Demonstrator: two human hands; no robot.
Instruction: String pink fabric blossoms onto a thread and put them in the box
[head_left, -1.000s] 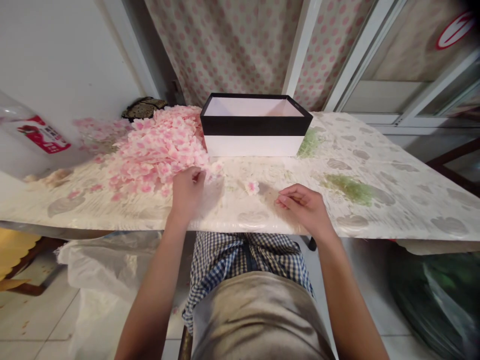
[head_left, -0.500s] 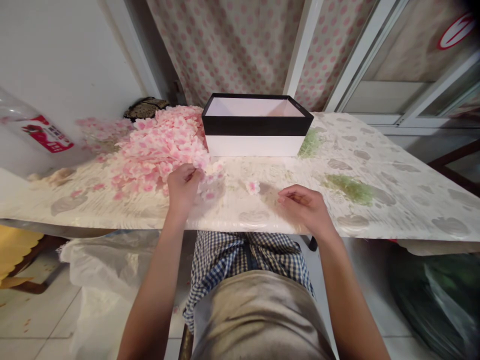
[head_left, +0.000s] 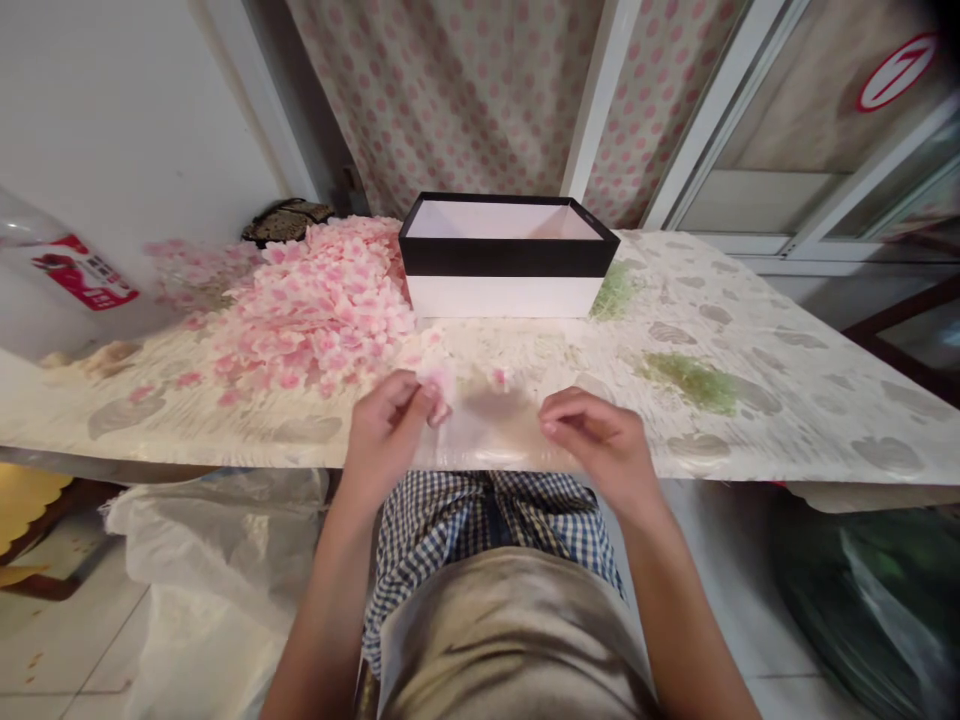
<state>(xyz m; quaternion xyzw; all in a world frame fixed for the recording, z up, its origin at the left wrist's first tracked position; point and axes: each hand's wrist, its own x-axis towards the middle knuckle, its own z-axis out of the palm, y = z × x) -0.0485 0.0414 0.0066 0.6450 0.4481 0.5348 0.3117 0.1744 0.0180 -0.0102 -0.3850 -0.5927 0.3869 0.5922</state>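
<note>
Pink flower pile [head_left: 315,300]: a loose heap on the left of the patterned tablecloth [head_left: 795,440], reaching the left end of the box.
Left hand [head_left: 386,425]: thumb and forefinger pinch a small pale pink flower [head_left: 436,380], blurred at the tips; the other fingers curl in.
Right hand [head_left: 600,425]: thumb and forefinger tips are pressed together; whether something thin sits between them, I cannot tell.
Slip risk: the pinched flower looks light and thin, so a loose grip or a quick wrist turn could drop it among the scattered petals.
Crush risk: squeezing too hard could crease the petals, which seem soft.
Sweep risk: a sleeveless forearm or low hand brushing the near edge could push the lone blossom [head_left: 499,377] off its place.
Pinched flower's place: at the left fingertips, above the cloth, apart from the right hand and near the front of the pile.
Lone blossom's place: on the cloth between the 2 hands and slightly beyond them, touching neither.
Open box [head_left: 506,297]: white with a black rim, upright, farther back than both hands.
Green wisps [head_left: 691,382]: a thin clump on the cloth, right of the right hand and well apart from the pile.
</note>
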